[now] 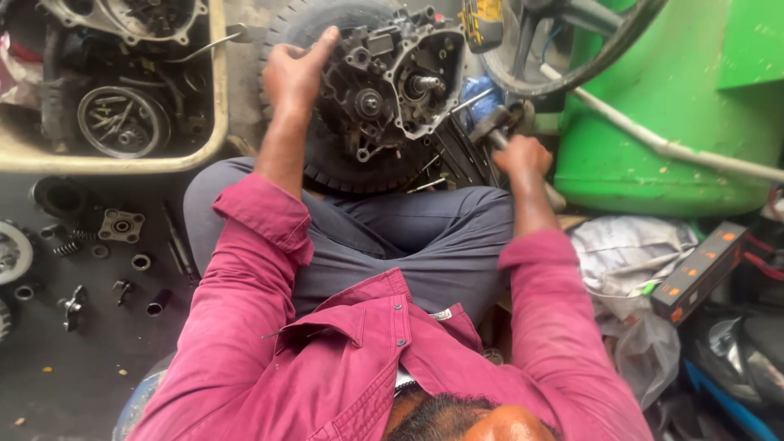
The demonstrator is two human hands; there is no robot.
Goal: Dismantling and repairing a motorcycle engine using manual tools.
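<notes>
A greasy metal engine case (392, 82) rests on a black tyre (359, 167) in front of my crossed legs. My left hand (296, 72) lies on the case's left edge, fingers spread over it. My right hand (523, 155) is closed around the handle of a hammer (500, 124), whose metal head sits just right of the case. A shaft and a bearing show in the open face of the case.
A cream tub (214, 122) of engine parts stands at the upper left. Small springs, rings and brackets (121, 225) lie on the dark floor at left. A green drum (653, 147), a wheel rim (572, 49), a dark box (698, 273) and crumpled plastic crowd the right.
</notes>
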